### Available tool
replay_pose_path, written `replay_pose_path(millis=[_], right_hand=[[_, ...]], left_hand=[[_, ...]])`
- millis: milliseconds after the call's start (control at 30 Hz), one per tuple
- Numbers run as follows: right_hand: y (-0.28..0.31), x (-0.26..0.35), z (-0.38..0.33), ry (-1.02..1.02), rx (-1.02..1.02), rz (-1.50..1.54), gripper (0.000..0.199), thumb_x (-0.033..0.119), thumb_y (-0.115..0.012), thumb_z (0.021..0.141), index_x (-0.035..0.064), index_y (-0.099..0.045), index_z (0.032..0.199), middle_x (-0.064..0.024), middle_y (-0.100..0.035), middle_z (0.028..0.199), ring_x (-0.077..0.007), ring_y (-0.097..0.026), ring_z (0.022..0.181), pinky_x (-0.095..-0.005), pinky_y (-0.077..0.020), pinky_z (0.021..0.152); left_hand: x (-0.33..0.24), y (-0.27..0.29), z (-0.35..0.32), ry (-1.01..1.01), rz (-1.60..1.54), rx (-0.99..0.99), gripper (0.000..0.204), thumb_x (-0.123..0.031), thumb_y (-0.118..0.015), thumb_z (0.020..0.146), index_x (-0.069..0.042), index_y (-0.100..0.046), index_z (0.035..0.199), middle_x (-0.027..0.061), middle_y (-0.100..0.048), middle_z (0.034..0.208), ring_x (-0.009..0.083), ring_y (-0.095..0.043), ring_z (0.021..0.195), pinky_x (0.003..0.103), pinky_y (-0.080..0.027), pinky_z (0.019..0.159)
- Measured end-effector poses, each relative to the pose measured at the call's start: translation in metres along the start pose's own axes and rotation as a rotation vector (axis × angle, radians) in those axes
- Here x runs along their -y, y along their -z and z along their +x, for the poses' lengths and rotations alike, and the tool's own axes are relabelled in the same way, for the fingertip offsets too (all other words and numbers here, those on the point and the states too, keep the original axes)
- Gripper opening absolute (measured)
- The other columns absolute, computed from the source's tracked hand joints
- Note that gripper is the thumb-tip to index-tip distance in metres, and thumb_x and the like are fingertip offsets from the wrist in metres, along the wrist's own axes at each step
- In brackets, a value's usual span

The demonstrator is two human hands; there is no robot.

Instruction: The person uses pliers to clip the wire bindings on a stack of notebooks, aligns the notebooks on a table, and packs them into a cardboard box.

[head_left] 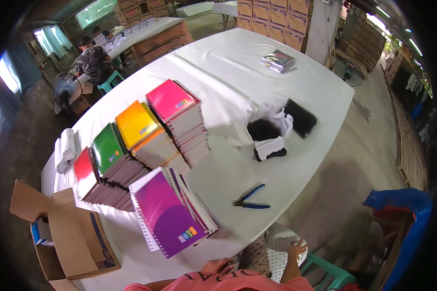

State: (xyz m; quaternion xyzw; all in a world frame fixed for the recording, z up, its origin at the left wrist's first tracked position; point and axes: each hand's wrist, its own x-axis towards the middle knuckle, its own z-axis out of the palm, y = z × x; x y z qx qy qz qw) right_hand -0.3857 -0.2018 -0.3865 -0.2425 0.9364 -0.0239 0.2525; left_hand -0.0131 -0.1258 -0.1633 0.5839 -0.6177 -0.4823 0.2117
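At the table's near edge my left hand (214, 266) is curled closed around a small dark thing that I cannot make out. My right hand (296, 250) is low at the right, fingers apart, beside a white dotted cloth (275, 252). In front of me stands a stack of purple-covered notebooks (162, 211), its pages punched along the left edge and no coil showing there. Blue-handled cutting pliers (255, 205) lie with handles spread to the right of that stack.
Behind it stand stacks of spiral notebooks: red (85, 169), green (109, 145), yellow (137, 123) and pink (171, 99). Black bristly bundles (301, 118) lie by crumpled white plastic (281, 116). A cardboard box (77, 237) is at left, a green stool (327, 271) at right. A person (92, 60) sits farther back.
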Motion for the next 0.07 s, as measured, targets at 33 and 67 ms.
replay_pose_path(millis=[33, 67], right_hand=[[0.009, 0.016, -0.013, 0.085, 0.009, 0.013, 0.076, 0.026, -0.059, 0.088, 0.0355, -0.012, 0.147, -0.0111, -0.008, 0.154, -0.0338, -0.014, 0.139, -0.0654, -0.0233, 0.101], [-0.002, 0.001, 0.009, 0.557, -0.193, 0.374, 0.088, 0.03, -0.066, 0.083, 0.0216, -0.009, 0.149, -0.0089, -0.004, 0.155, -0.0352, -0.012, 0.139, -0.0668, -0.0237, 0.101]], left_hand=[[0.007, -0.002, -0.001, -0.008, -0.003, 0.005, 0.035, -0.036, -0.063, 0.087, -0.012, -0.055, 0.111, 0.0133, -0.065, 0.08, 0.0263, -0.065, 0.075, 0.039, -0.051, 0.067], [0.018, -0.008, 0.0, -0.027, -0.02, 0.022, 0.038, -0.038, -0.062, 0.087, -0.012, -0.054, 0.114, 0.0144, -0.065, 0.082, 0.0257, -0.066, 0.078, 0.041, -0.051, 0.07]])
